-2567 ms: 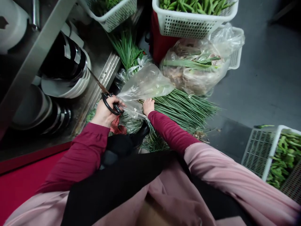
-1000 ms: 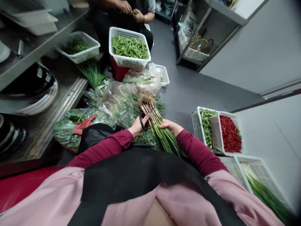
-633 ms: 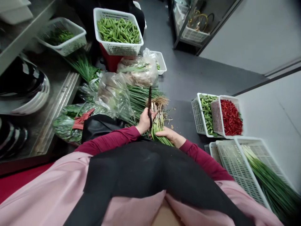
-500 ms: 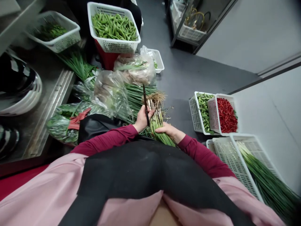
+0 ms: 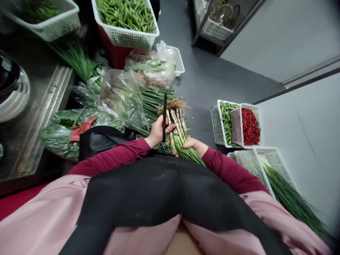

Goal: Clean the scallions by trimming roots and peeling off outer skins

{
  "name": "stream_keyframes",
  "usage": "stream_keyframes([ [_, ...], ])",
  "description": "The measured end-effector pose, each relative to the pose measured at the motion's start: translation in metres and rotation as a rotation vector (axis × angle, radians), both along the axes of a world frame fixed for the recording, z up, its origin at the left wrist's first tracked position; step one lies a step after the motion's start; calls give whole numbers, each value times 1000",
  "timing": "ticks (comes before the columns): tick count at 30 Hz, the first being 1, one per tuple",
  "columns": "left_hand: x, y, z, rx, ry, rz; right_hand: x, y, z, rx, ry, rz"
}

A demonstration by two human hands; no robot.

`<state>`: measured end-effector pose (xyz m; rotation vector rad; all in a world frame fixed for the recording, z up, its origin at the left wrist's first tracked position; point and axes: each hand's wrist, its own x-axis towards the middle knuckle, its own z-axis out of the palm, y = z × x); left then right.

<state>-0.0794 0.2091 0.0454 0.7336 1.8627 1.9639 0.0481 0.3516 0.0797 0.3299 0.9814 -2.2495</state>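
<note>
A bunch of scallions point(image 5: 180, 136) lies across my lap, roots pointing away and green stalks toward me. My right hand point(image 5: 195, 145) is closed around the stalks from the right, its fingers partly under the bunch. In my left hand point(image 5: 157, 131) is a dark, narrow knife point(image 5: 165, 113), its blade pointing away from me beside the white stems. The left thumb reaches over onto the stems. Brown roots point(image 5: 176, 105) fan out at the bunch's far end. Beyond and left of it lies a pile of more scallions point(image 5: 152, 102).
Plastic-bagged vegetables point(image 5: 120, 99) lie left of the pile. A basket of green peppers point(image 5: 132, 37) stands behind on a red support. To the right are baskets of red chillies point(image 5: 237, 124) and long scallions point(image 5: 285, 186). A metal shelf edge point(image 5: 50, 109) runs along the left.
The bunch has shifted slightly and its stems are more spread, with both hands still on it. The knife has turned more upright in view. The camera view has moved a little.
</note>
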Motion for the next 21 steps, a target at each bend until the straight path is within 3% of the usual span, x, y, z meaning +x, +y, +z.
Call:
stream_keyframes([
  [4,-15,-10,-5,-163,107,-118,-5,36,30,215,54,-25],
  [7,-20,-22,-21,-377,105,-284,1,68,44,368,60,-118],
  [10,-25,-35,-38,-545,129,-490,11,87,41,351,9,-167],
  [12,-31,-41,-40,-570,144,-614,15,88,33,308,-9,-165],
  [17,-58,-41,-15,-529,247,-718,4,71,10,249,3,-44],
  [21,-78,-43,8,-515,304,-753,-10,69,7,242,19,31],
])
